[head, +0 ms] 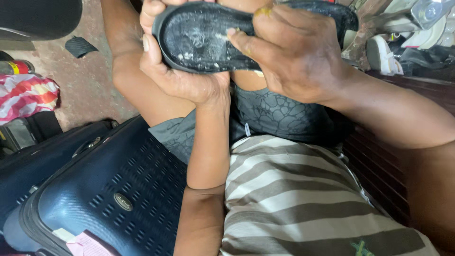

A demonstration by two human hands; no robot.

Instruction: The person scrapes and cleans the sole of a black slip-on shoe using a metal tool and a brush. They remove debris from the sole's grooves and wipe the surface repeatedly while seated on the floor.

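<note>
A stained concrete floor (90,85) lies behind a worn black rubber shoe sole (204,40) held above the lap. The left hand (177,71) cups its heel end from below, fingers curled; the right hand (294,57) clamps over its middle, thumb pressing the sole's face. A dark blue hard-shell suitcase (109,194) stands below-left of the sole.

Dark blue suitcase (109,189) lower left; red-white patterned cloth (23,97); white shoes (381,54) upper right.

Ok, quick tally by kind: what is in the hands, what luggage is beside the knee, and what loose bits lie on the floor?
Black shoe sole, held by left hand and right hand: 1
Dark blue suitcase: 1
Small black piece on the floor: 1
Red and white striped cloth: 1
White shoes at upper right: at least 1, the heap is too cluttered to count
Total: 5
</note>
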